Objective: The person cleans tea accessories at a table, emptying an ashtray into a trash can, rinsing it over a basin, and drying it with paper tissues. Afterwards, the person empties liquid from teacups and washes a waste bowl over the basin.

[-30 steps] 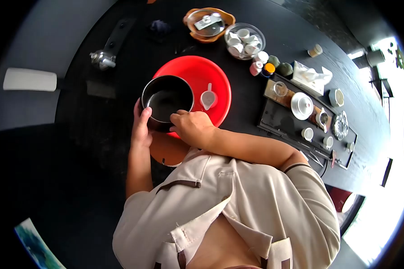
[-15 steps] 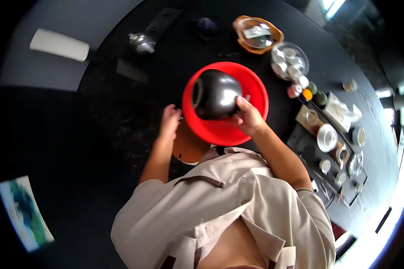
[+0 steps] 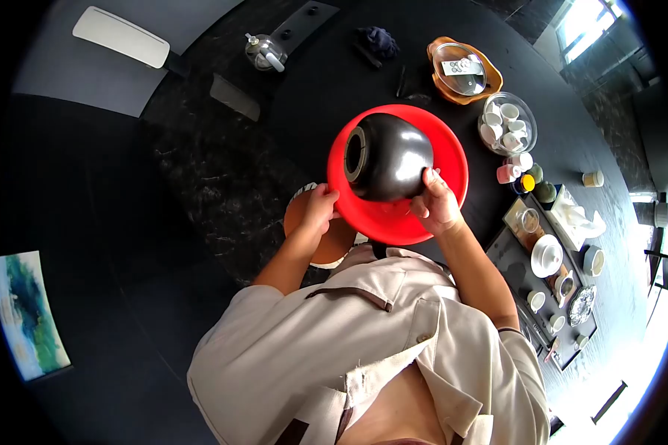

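A glossy black pot [image 3: 401, 159] lies tilted over the red basin [image 3: 453, 148], its pale ring-shaped end facing left. My right hand [image 3: 439, 205] grips the pot's right side, thumb on top. At the basin's left rim is my left hand [image 3: 321, 208], its fingers closed on the edge. Part of the basin's inside is hidden behind the pot.
A glass bowl of white cups [image 3: 509, 124] and a wooden tray with a glass lid [image 3: 464, 70] stand beyond the basin. Rightward are small jars, a tissue pack [image 3: 574, 221] and a tea tray [image 3: 512, 256]. A kettle [image 3: 265, 53] and dark cloth [image 3: 378, 41] sit farther back.
My left hand has moved right onto the basin's rim; before, it was apart with fingers spread. The right hand still holds the pot. The whole view has shifted.
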The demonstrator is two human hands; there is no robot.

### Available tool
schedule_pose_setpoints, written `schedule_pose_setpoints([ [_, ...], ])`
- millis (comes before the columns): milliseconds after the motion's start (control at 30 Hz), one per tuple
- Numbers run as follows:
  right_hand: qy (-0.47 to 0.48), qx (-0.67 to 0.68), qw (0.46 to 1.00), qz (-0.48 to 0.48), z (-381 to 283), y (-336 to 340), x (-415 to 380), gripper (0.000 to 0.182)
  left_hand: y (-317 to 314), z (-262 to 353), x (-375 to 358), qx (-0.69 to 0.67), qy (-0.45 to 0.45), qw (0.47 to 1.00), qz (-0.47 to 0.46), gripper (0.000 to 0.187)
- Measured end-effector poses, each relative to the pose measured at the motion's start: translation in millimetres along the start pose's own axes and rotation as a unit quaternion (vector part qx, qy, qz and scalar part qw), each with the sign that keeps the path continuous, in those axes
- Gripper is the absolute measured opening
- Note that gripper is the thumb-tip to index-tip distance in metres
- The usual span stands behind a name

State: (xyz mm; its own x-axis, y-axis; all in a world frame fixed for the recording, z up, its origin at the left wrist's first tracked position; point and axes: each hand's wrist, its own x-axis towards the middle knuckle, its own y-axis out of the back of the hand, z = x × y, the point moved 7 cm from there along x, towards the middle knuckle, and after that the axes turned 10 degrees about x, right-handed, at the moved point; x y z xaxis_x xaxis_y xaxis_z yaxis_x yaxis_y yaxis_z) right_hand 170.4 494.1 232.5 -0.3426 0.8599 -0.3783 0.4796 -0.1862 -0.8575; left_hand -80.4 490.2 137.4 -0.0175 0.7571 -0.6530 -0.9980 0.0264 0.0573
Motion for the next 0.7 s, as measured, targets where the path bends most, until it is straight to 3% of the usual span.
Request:
schedule_pose_setpoints([
  [133, 0.081, -0.165, 0.981, 0.064, -30, -26, -27, 0.021, -3, 11, 12, -0.004, -0.015, 1.0, 0.022, 0.017],
  [233, 0.116, -0.294, 0.947, 0.061, -59, -38, -63, 0.029, -9, 21, 19, -0.024, -0.039, 0.999, 0.017, 0.017],
  [367, 0.183, -0.393, 0.897, 0.093, -87, -42, -132, 0.025, -8, 2, 40, -0.127, -0.11, 0.986, -0.008, 0.021],
  [433, 0.173, -0.473, 0.856, 0.115, -95, -35, -169, 0.022, -3, -3, 21, -0.167, -0.112, 0.979, 0.043, 0.023],
  [633, 0.144, -0.549, 0.808, 0.157, -77, 6, -241, 0.011, 58, -135, -34, -0.144, -0.016, 0.971, 0.191, 0.022],
  [700, 0.12, -0.618, 0.761, 0.159, -62, 17, -251, 0.01, 83, -199, -59, -0.131, 0.004, 0.966, 0.224, 0.02],
])
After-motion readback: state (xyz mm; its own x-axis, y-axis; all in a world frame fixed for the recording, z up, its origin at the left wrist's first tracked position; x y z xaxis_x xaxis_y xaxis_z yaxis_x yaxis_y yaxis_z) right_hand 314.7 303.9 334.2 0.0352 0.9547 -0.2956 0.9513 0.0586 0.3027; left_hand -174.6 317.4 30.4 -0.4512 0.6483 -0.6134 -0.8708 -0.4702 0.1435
